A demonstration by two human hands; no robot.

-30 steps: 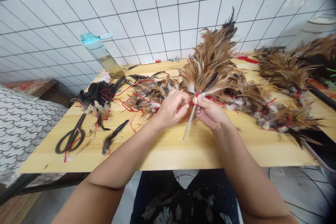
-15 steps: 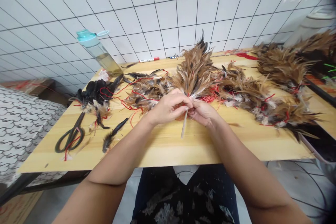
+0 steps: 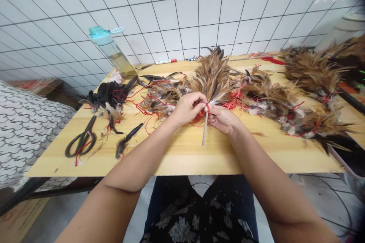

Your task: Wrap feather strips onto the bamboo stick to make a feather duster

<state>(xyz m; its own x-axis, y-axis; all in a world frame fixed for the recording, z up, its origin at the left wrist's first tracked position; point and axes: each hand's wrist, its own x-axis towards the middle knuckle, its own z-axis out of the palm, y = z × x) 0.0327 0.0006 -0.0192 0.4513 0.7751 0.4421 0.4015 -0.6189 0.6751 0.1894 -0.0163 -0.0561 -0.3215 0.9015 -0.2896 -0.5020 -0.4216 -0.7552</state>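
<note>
The left hand (image 3: 190, 108) has thumb and forefinger pressed together, apparently pinching red thread (image 3: 208, 105) at the neck of a brown feather bundle (image 3: 212, 74); the right hand (image 3: 224, 119) pinches that neck from the right, around a pale stick (image 3: 205, 129) pointing to the near edge. The bundle sits mid-table, tips toward the far wall. If the right fingers eased, quills could slip or splay around the stick; a slack thread could let the wrap loosen (a hard jerk might snap it). Trailing red strands (image 3: 134, 102) to the left could snag. Farther out, any lettering on the red-capped marker (image 3: 165, 61) is too small to read, and the near-left carton (image 3: 21, 212) bears red print, illegible here.
</note>
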